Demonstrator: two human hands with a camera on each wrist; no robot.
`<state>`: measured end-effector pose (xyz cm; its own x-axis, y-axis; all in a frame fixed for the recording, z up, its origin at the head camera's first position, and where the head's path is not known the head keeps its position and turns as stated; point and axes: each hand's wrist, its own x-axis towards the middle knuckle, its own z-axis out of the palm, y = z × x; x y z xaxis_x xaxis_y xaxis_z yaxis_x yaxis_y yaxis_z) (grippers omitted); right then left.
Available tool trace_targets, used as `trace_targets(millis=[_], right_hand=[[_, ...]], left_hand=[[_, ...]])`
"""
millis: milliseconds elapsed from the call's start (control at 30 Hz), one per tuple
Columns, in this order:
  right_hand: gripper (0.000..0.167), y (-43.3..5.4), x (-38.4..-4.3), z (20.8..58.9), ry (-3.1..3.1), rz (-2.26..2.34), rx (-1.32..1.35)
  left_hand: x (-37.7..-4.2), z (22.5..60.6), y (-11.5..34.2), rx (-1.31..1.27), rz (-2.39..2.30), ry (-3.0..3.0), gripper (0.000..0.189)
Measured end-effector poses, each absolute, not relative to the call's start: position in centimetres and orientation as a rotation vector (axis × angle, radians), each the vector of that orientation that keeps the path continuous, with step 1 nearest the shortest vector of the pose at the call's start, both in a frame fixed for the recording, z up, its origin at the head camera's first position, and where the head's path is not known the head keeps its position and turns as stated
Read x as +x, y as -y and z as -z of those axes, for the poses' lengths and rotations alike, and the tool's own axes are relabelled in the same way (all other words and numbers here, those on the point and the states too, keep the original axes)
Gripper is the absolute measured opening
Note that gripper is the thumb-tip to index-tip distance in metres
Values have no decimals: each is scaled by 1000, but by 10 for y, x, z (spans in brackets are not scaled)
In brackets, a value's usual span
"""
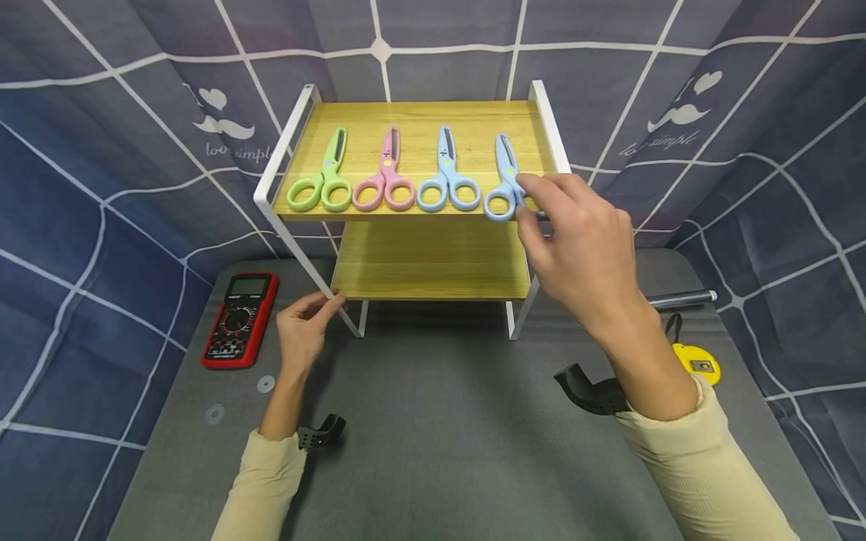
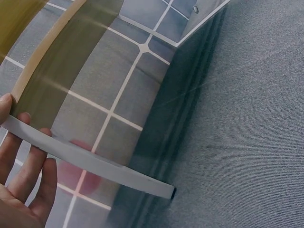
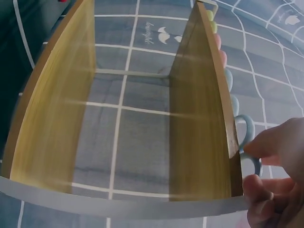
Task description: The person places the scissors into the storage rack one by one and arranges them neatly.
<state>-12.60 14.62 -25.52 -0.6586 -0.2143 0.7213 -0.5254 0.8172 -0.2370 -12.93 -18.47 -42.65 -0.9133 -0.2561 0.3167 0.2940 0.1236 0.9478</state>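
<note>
A two-tier shelf (image 1: pixel 433 259) with wood boards and a white metal frame stands on the grey table. My left hand (image 1: pixel 304 330) holds its left front leg beside the lower board, thumb and fingers around the white bar (image 2: pixel 95 161) in the left wrist view. On the top board, my right hand (image 1: pixel 585 248) pinches the right handle loop of the rightmost blue scissors (image 1: pixel 501 169) by the front edge. That loop (image 3: pixel 251 161) shows between fingertips in the right wrist view. To its left lie other blue scissors (image 1: pixel 446 169), pink scissors (image 1: pixel 388 173) and green scissors (image 1: pixel 329 173), blades pointing back.
A red multimeter (image 1: pixel 240 321) lies left of the shelf, with two small clear discs (image 1: pixel 266 384) nearer the front. At the right are a yellow tape measure (image 1: pixel 700 364) and a silver rod-like object (image 1: pixel 683 299). A blue checked curtain (image 1: pixel 446 71) hangs behind.
</note>
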Motion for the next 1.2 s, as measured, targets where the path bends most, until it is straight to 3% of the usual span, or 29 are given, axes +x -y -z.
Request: trace_targets(millis=[500,1200], right_hand=[[29,-137,-128,251,2293,-459,391],[26,-139,-126,251,2341,-478,400]], left_hand=[[-129,427,185,-43,1843,2003,17],[-127,426,184,-4,1829,2046,19]])
